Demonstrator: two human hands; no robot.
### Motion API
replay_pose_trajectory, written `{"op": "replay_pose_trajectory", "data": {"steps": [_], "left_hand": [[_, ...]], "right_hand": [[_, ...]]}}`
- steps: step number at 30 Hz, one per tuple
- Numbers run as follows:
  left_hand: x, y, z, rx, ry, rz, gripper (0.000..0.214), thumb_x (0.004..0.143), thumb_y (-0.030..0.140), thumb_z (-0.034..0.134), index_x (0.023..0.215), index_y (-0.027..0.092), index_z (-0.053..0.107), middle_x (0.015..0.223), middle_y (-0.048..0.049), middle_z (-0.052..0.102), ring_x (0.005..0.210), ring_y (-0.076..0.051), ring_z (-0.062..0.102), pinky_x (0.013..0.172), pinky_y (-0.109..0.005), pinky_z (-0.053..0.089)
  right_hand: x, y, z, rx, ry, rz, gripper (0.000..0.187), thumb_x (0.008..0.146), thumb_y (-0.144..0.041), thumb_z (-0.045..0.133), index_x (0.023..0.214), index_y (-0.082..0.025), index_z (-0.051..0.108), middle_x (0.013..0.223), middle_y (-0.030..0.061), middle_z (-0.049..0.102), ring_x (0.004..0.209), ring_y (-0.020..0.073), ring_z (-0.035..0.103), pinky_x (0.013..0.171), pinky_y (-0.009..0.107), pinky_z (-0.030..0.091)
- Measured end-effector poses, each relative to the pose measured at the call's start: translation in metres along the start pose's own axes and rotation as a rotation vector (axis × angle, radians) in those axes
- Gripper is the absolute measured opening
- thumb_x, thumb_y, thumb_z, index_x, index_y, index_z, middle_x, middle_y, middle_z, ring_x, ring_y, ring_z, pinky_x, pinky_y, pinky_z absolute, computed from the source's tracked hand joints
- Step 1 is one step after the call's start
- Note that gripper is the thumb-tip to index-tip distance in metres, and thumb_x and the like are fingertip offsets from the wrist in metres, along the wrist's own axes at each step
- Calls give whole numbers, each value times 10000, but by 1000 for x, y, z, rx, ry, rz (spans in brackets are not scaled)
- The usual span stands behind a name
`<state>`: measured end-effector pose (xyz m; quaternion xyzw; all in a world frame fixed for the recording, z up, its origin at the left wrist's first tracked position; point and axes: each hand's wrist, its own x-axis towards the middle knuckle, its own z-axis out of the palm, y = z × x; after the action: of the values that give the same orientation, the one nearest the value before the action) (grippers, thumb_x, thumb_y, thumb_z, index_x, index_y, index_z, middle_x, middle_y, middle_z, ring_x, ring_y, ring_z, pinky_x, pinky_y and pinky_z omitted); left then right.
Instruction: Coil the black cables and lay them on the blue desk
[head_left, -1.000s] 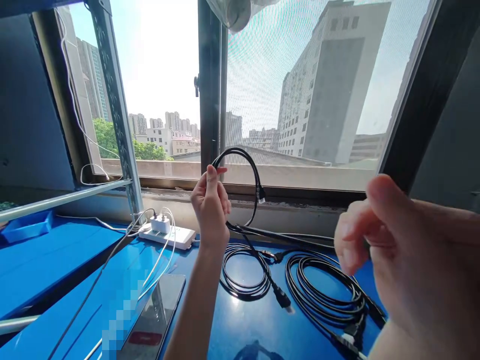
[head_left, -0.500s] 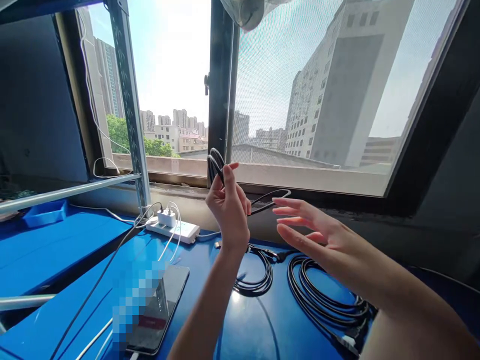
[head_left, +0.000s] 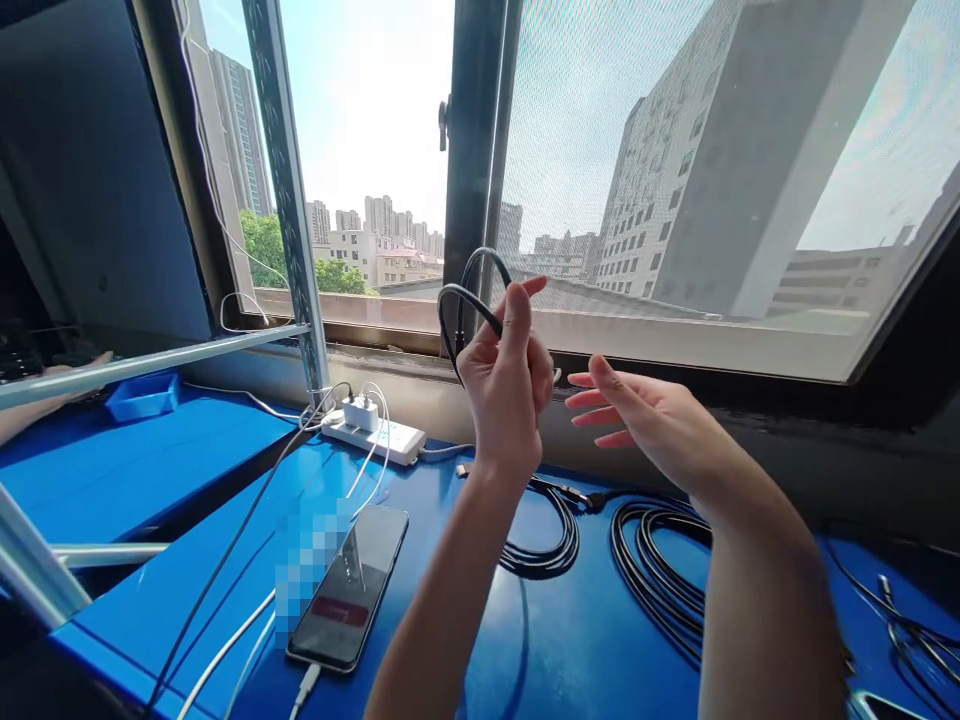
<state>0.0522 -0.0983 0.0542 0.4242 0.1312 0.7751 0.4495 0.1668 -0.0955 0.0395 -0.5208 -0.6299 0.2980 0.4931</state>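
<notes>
My left hand (head_left: 506,385) is raised above the blue table, closed around a black cable (head_left: 466,292) whose loops stick up past the thumb. To its right, my right hand (head_left: 637,410) hovers with fingers stretched out and nothing in them. A light-coloured tip shows just beside the left fingers; I cannot tell whether it belongs to the cable. Below the hands lie a small coil of black cable (head_left: 551,565), partly hidden by the left forearm, and a larger black cable coil (head_left: 652,590), partly covered by the right forearm.
A phone (head_left: 349,590) with a white cable plugged in lies on the blue table (head_left: 525,670). Behind it is a white power strip (head_left: 405,440) with a charger. A metal rack post (head_left: 289,180) and blue tray (head_left: 142,398) stand left. More black cables (head_left: 919,630) lie at right.
The view has shifted, and more of the table's right side shows. The loops in my left hand have spread wider. My right hand has turned, its thumb now raised, and remains empty.
</notes>
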Motion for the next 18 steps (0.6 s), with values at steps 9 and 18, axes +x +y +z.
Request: {"op": "replay_pose_trajectory", "data": {"steps": [9, 18], "left_hand": [[-8, -10, 4, -5, -133, 95, 199, 906, 232, 525, 791, 167, 674, 354, 97, 344, 300, -32, 242, 337, -193, 186], [-1, -5, 2, 27, -198, -117, 515, 925, 302, 492, 466, 183, 290, 360, 81, 258, 310, -26, 193, 342, -195, 177]], "right_hand": [[-3, -12, 11, 21, -59, -150, 503, 645, -682, 621, 654, -182, 675, 602, 41, 663, 533, 142, 604, 460, 228, 436], [2, -7, 16, -334, -116, 231, 482, 884, -485, 474, 570, -165, 651, 616, 37, 683, 517, 97, 596, 530, 213, 427]]}}
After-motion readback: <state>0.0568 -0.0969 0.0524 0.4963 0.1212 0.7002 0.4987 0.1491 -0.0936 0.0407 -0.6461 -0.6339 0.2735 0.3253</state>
